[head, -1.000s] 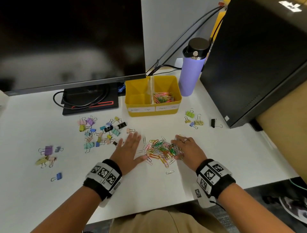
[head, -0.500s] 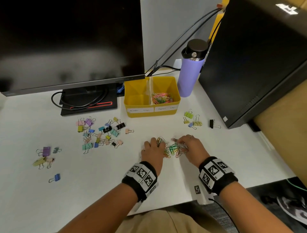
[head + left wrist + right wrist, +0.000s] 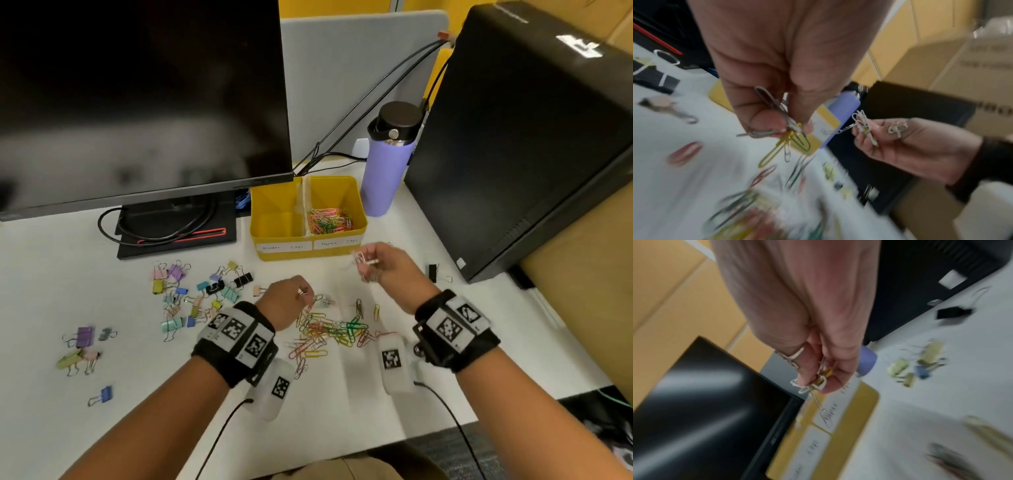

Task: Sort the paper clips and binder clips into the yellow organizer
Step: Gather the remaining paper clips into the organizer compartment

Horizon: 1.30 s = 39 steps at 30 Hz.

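The yellow organizer [image 3: 308, 251] stands under the monitor; its right compartment holds paper clips [image 3: 328, 220], its left one looks empty. My right hand [image 3: 371, 263] is raised in front of the organizer's right label and pinches a bunch of paper clips [image 3: 815, 385]. My left hand [image 3: 301, 294] hovers lower, over the loose pile of coloured paper clips [image 3: 329, 334], and pinches a few clips [image 3: 786, 129] that dangle from its fingertips. Coloured binder clips [image 3: 198, 291] are scattered on the desk to the left.
A monitor [image 3: 137, 102] on its stand [image 3: 178, 233] looms at the left. A purple bottle [image 3: 387, 164] and a black computer tower [image 3: 520, 137] flank the organizer's right. More binder clips lie at far left [image 3: 82, 346], and a black one [image 3: 433, 272] sits by the tower.
Both hands have lifted off the paper clip pile with clips in their fingers. The right hand has risen toward the organizer; the left is just above the pile.
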Motion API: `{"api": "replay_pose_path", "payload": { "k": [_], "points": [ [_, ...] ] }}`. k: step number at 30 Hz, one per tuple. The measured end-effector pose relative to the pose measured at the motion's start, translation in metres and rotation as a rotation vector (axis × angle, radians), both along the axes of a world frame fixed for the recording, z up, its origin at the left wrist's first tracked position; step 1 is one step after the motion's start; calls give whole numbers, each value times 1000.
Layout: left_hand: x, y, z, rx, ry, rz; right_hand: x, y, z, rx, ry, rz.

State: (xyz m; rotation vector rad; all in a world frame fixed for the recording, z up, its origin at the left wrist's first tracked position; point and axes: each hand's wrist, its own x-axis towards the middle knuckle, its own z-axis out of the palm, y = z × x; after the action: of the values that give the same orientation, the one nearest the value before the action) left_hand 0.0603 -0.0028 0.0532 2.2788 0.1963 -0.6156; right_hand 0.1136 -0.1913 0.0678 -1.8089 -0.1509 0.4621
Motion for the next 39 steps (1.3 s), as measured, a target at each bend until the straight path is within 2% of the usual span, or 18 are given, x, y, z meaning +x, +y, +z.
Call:
{"api": "replay_pose_path", "payload": {
  "k": [2,4,7,9,11,14,18,20,22,26,28,30,35,39],
  "points": [
    [13,5,22,-130,9,23,23,13,19,68,-32,-37],
    [32,5,40,-218,-23,72,50,27,28,40,-106,-90],
    [75,-3,57,-316,-114,197,85,41,30,-150,-150,-141],
    [105,-11,62,-356,-129,246,94,41,28,-341,-149,-59],
    [130,-17,62,-361,-130,308,94,33,26,-381,-166,-5],
    [150,-22,60,-204,-150,288,82,14,23,-352,-265,-35],
    [149,-26,56,95,-87,7,60,-9,9,-381,-333,-95],
    [141,-26,52,210,-88,-141,48,-17,-3,-457,-339,-27],
    [128,-26,49,194,-190,-214,39,-21,-18,-544,-347,88],
    [83,-17,41,113,-538,-177,32,-14,-45,-872,-306,452],
    [48,-3,30,28,-604,-88,27,-10,-50,-971,-323,567],
    [10,12,9,-12,-505,-56,17,-9,-54,-970,-318,595],
    [-51,16,-44,310,-24,-393,-14,-15,-59,-804,-320,696],
    [-59,6,-61,508,34,-483,-14,-22,-58,-700,-336,617]
  ]
}}
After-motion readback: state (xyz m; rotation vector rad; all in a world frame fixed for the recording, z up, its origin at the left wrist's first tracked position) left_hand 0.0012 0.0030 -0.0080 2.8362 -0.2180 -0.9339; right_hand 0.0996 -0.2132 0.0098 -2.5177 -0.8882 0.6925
